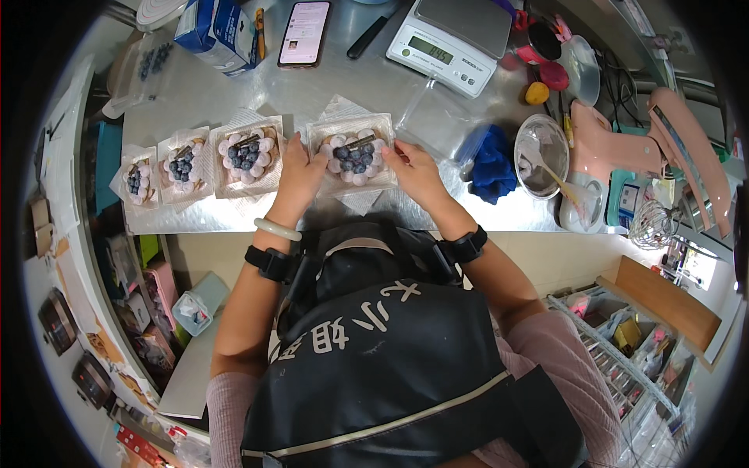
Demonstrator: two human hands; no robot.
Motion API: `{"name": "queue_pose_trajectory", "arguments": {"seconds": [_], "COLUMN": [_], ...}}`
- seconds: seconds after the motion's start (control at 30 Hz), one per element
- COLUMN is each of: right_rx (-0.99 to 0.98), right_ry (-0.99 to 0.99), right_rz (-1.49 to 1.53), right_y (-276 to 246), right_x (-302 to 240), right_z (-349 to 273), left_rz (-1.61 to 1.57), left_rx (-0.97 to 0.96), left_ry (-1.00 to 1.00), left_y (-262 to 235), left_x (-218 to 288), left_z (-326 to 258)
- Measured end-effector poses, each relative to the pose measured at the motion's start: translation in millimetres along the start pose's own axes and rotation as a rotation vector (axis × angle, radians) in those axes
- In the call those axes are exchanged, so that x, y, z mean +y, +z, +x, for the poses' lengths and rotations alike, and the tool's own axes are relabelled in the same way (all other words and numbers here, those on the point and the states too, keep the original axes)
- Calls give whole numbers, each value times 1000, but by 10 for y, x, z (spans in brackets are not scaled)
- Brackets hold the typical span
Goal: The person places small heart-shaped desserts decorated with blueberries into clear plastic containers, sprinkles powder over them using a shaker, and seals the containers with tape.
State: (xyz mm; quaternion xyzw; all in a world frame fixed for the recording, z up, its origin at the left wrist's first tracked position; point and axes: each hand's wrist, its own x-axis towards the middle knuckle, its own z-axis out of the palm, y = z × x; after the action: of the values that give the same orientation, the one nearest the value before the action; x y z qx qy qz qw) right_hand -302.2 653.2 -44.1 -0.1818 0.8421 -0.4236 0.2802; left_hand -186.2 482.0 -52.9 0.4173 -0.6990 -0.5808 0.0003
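In front of me on the steel worktop, a square pale box point(324, 129) holds a small cake point(356, 162) ringed with pale piped cream dots. Dark blueberries fill its middle, and a thin dark decoration lies across the top. My left hand point(300, 173) grips the box's left side, thumb at the rim. Opposite it, my right hand point(417, 171) pinches the right side between thumb and fingers. A sheet of printed paper point(363, 203) pokes out beneath the box. Left of my hands stand three similar boxed blueberry cakes point(247, 157) in a row.
Behind the boxes are a phone point(304, 33), a black-handled tool point(368, 37), a digital scale point(449, 54) and a blue carton point(217, 37). Rightward lie a clear plastic container point(437, 117), a blue cloth point(493, 165), a mixing bowl point(541, 156) with a spatula, and a pink stand mixer point(612, 144).
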Motion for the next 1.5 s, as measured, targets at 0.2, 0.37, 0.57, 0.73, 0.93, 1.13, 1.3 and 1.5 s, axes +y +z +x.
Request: {"name": "queue_pose_trajectory", "arguments": {"seconds": [0.2,0.37,0.57,0.73,0.93,1.13,1.3,1.5], "right_rx": [-2,-91,-151,35,275,252,-28,-308], "right_ry": [-8,104,153,230,-21,45,48,428], "right_rz": [5,192,366,476,257,258,54,591], "right_y": [22,-1,-48,109,242,203,-116,-193], "right_x": [48,68,-76,181,378,312,436,260], "right_z": [-11,-48,-66,169,229,178,-208,-639], "left_rz": [-77,51,45,37,126,157,48,-53], "left_rx": [150,214,197,174,159,187,159,166], "left_ry": [321,430,419,422,481,529,502,416], "left_y": [121,168,158,208,202,220,221,227], "left_x": [-194,-164,-275,-277,-215,-244,-253,-209], "left_z": [312,306,283,179,37,36,15,-28]}}
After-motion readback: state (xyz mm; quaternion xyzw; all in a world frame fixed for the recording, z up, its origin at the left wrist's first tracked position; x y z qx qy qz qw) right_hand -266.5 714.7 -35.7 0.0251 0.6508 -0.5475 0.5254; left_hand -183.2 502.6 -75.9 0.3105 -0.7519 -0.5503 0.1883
